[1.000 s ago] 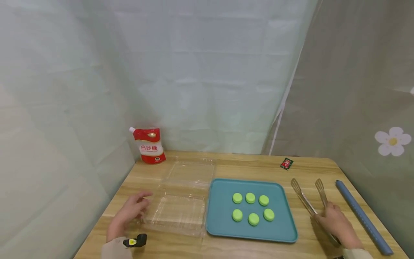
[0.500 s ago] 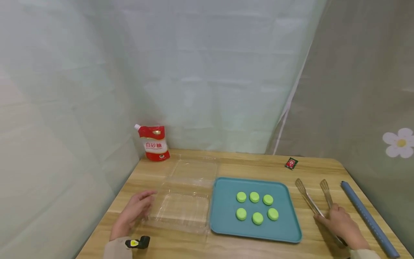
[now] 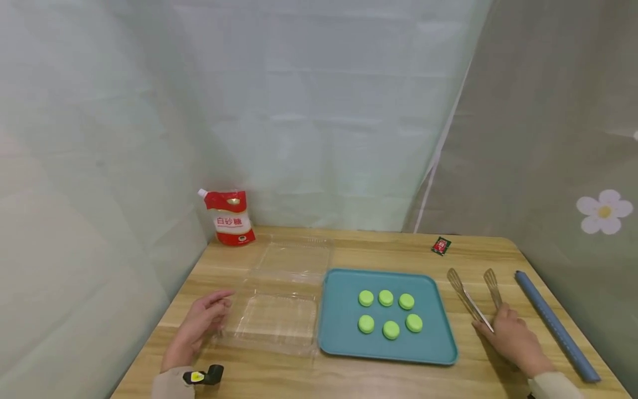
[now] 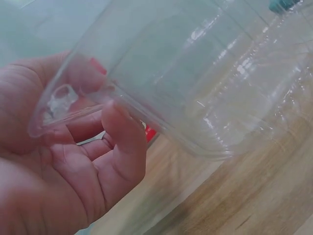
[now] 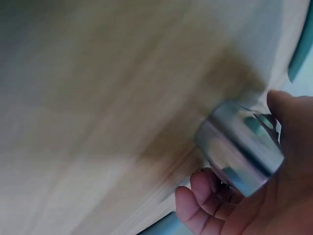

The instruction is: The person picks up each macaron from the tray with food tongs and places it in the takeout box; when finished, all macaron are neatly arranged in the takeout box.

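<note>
Curling fingers (image 5: 199,191) round prob. springy metal tongs (image 5: 242,147), 4 o'clock, R hand (image 3: 513,335) held both sides; L hand (image 3: 199,324) pinched flimsy-looking clear tub (image 3: 277,318), 7 o'clock, best rim-held.

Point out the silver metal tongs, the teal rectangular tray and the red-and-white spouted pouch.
Metal tongs (image 3: 477,311): head view, left prong.
Teal tray (image 3: 341,315): head view, bare floor.
Spouted pouch (image 3: 230,220): head view, white label.

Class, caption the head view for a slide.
Right hand holds silver metal tongs beside a teal rectangular tray of six green discs.
</note>
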`<state>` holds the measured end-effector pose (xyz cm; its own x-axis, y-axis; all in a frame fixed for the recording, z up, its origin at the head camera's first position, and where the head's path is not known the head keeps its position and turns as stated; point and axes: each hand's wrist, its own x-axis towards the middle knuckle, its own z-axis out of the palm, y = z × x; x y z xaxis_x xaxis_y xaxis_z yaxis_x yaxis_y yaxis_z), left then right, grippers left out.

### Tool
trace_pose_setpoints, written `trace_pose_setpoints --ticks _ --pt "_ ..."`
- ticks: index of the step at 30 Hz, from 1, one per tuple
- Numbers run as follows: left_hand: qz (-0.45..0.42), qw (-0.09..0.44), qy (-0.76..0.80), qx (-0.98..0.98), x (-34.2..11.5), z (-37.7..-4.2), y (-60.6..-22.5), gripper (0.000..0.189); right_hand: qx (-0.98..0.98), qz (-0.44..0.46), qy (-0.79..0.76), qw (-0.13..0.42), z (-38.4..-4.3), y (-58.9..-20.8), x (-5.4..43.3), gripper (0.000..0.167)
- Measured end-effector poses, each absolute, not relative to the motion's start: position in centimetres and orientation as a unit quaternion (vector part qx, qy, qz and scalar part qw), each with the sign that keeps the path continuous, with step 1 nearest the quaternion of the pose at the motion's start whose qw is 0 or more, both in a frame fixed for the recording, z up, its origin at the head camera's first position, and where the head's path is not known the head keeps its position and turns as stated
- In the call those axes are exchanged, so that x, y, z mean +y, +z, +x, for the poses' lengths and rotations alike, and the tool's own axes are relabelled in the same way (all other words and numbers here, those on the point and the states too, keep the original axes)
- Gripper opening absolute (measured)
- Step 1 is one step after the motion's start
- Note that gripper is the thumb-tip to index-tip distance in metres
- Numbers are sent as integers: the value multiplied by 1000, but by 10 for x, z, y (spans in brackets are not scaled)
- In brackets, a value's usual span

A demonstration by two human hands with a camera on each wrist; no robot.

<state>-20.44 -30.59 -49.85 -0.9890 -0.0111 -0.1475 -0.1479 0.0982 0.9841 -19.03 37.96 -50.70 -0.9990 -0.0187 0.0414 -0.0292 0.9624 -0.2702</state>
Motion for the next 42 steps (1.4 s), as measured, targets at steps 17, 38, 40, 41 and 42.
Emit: trace_pose_setpoints --ticks 17,38,40,41,42 --pt "-58 58 681 728 -306 -206 -498 55 -974 58 122 180 -177 -513 383 59" --pt "-69 67 668 738 -300 -206 -496 53 -977 97 77 171 -174 -477 385 49" --pt "-69 67 667 738 -302 -205 -496 52 -974 115 63 183 -176 -475 381 48" --pt "-70 67 666 739 -303 -205 -495 52 -973 122 59 187 -177 -474 378 46" --pt "-70 67 666 740 -304 -205 -495 51 -971 131 58 193 -177 -473 376 44"
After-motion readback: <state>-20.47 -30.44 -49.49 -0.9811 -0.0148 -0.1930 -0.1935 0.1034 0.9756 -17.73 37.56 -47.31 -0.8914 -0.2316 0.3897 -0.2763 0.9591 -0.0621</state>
